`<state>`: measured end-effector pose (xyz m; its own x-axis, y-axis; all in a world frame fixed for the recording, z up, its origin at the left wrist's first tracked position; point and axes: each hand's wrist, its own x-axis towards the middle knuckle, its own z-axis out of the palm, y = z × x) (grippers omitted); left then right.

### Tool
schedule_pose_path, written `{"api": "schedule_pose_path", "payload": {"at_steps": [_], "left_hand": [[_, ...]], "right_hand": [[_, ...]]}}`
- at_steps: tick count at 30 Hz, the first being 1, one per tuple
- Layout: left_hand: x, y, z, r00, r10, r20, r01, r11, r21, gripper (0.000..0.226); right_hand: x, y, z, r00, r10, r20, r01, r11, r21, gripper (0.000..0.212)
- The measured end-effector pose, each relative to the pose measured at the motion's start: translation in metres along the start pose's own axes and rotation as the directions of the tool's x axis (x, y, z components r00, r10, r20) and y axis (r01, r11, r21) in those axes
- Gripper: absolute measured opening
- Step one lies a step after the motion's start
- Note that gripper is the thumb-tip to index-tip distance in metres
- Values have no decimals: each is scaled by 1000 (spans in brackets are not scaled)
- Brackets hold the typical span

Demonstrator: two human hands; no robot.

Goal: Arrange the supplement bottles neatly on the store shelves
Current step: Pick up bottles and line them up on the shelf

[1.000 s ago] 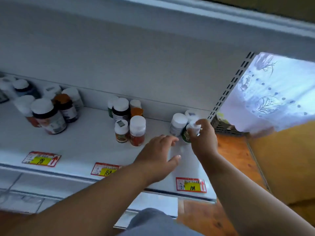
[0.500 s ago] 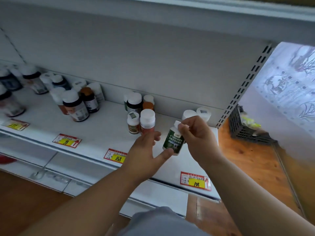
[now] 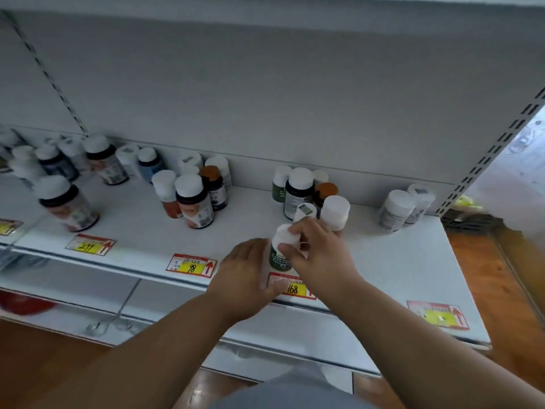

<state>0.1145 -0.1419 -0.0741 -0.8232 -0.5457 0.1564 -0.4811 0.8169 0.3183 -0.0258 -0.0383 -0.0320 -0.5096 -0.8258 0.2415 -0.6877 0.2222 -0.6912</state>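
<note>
Progress judged partial: one small green-labelled supplement bottle with a white cap (image 3: 280,246) is gripped at the cap by the right hand (image 3: 320,258), fingers curled round it, base at or just above the front edge of the white metal shelf (image 3: 413,261); contact with the shelf cannot be told. Left hand (image 3: 250,273) is held flat-fingered against the bottle's left side, steadying, nothing grasped. Just beyond the right hand a tight cluster of white- and orange-capped bottles (image 3: 306,193) stands upright; the held bottle seems destined for its front row. Well right of the hand, a pair of white bottles (image 3: 405,206) stands tilted-looking at the back. Far left of the left hand, dark-labelled bottles (image 3: 193,199) are loosely scattered, not rowed. Remaining work is judged substantial: most groups still need to be aligned above the red-and-yellow price tags (image 3: 191,265).
</note>
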Motion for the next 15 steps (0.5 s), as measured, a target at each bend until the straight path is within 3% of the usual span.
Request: {"api": "schedule_pose_path", "payload": {"at_steps": [4, 11, 15], "left_hand": [[6, -15, 7, 994, 106, -4, -106, 994, -18, 71], [10, -21, 8, 991, 89, -103, -91, 996, -17, 57], [10, -23, 9, 991, 94, -92, -94, 996, 0, 56]], "right_hand": [[0, -2, 31, 999, 20, -48, -22, 998, -51, 24], [2, -12, 46, 992, 44, -120, -58, 991, -117, 28], [1, -12, 47, 989, 71, -127, -86, 989, -119, 27]]}}
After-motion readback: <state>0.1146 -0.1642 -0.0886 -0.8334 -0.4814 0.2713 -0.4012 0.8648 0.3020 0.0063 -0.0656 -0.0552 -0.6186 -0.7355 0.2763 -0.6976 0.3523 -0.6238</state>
